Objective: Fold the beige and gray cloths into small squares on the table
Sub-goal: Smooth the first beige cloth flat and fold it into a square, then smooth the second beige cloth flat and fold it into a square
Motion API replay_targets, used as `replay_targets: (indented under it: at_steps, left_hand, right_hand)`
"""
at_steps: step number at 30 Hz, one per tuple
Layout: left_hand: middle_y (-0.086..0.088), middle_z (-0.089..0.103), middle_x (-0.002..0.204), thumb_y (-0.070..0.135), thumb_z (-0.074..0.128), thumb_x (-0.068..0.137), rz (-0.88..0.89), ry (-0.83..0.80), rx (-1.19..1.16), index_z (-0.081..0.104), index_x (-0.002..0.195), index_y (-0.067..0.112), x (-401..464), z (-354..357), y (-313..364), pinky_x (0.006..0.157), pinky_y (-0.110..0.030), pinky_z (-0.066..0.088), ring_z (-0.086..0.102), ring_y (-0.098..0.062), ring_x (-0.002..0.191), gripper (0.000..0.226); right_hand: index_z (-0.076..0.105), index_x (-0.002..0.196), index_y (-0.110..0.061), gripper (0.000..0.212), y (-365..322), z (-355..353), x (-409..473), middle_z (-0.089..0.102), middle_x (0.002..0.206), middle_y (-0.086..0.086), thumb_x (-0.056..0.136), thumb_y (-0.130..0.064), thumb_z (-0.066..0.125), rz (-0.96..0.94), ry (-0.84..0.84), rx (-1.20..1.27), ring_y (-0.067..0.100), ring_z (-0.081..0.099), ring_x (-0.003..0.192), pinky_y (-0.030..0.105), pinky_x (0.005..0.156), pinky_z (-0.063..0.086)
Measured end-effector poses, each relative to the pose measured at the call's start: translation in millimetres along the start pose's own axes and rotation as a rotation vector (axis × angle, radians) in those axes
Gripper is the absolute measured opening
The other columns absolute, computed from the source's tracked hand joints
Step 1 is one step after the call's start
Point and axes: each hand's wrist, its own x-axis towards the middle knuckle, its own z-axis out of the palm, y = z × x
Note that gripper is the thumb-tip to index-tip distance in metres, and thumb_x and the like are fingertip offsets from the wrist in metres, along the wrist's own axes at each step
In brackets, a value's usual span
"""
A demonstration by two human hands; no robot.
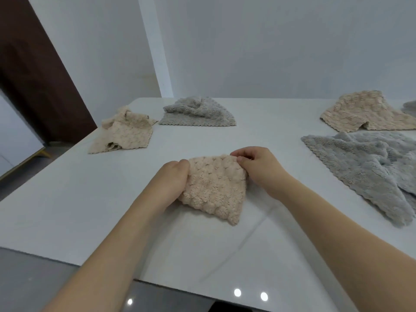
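**Beige cloth held at table centre**

Near the table's (67,210) front edge, your left hand (167,181) grips the folded beige cloth's (213,188) left side; your right hand (258,167) pinches its far right corner. Its long axis seems to run from far-left to near-right, one corner pointing toward you. Beyond lie a gray cloth (369,170), crumpled beige cloth (123,131), another gray cloth (198,112), and white walls (270,41).

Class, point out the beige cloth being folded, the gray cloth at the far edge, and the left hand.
beige cloth (215,188): head view, middle of its top face.
gray cloth (198,112): head view, centre of the pile.
left hand (172,179): head view, its back.
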Motion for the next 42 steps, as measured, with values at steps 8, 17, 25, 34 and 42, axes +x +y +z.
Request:
replay_targets:
  at_steps: [8, 17, 25, 34, 42]
  left_hand:
    - [0.001, 0.054, 0.078, 0.034, 0.036, 0.1, 0.074, 0.095, 0.368, 0.046, 0.079, 0.012, -34, -60, -62, 0.059, -0.034, 0.034, 0.049, -0.016, 0.069, 0.032]
    - [0.003, 0.046, 0.067, 0.036, 0.025, 0.104, 0.163, 0.224, 0.71, 0.038, 0.091, 0.015, -69, -87, -99, 0.057, -0.035, 0.034, 0.046, -0.023, 0.063, 0.028]
    - [0.004, 0.045, 0.064, 0.035, 0.025, 0.104, 0.203, 0.237, 0.726, 0.036, 0.093, 0.017, -75, -93, -112, 0.055, -0.035, 0.032, 0.043, -0.021, 0.058, 0.025]
    - [0.005, 0.039, 0.063, 0.034, 0.023, 0.104, 0.26, 0.21, 0.848, 0.029, 0.093, 0.019, -79, -93, -115, 0.053, -0.033, 0.031, 0.044, -0.024, 0.059, 0.02]
    - [-0.004, 0.056, 0.093, 0.031, 0.035, 0.099, 0.25, 0.273, 0.709, 0.047, 0.099, 0.017, -38, -122, -103, 0.067, -0.038, 0.043, 0.055, -0.027, 0.082, 0.018]
  right_hand:
    - [0.07, 0.1, -0.018, 0.021, -22, 70, -23, 0.065, 0.089, -0.011, 0.095, -0.011, 0.051, -0.043, -0.088, -0.135, 0.002, 0.056, 0.076, 0.012, 0.06, 0.041]
    - [0.07, 0.104, -0.02, 0.021, -31, 117, -45, 0.063, 0.092, -0.011, 0.097, -0.015, 0.051, -0.154, -0.124, -0.355, -0.002, 0.054, 0.075, 0.0, 0.056, 0.038]
    - [0.069, 0.11, -0.017, 0.027, -36, 122, -61, 0.067, 0.109, -0.006, 0.098, -0.013, 0.045, -0.237, -0.15, -0.467, 0.007, 0.056, 0.098, 0.009, 0.072, 0.038]
    - [0.065, 0.112, -0.019, 0.031, -35, 119, -68, 0.058, 0.109, -0.003, 0.097, -0.01, 0.039, -0.296, -0.241, -0.649, 0.01, 0.05, 0.102, 0.018, 0.082, 0.032]
    - [0.062, 0.119, -0.018, 0.029, -47, 114, -32, 0.056, 0.105, -0.008, 0.097, -0.017, 0.043, -0.187, -0.226, -0.534, 0.009, 0.051, 0.093, 0.021, 0.081, 0.037]
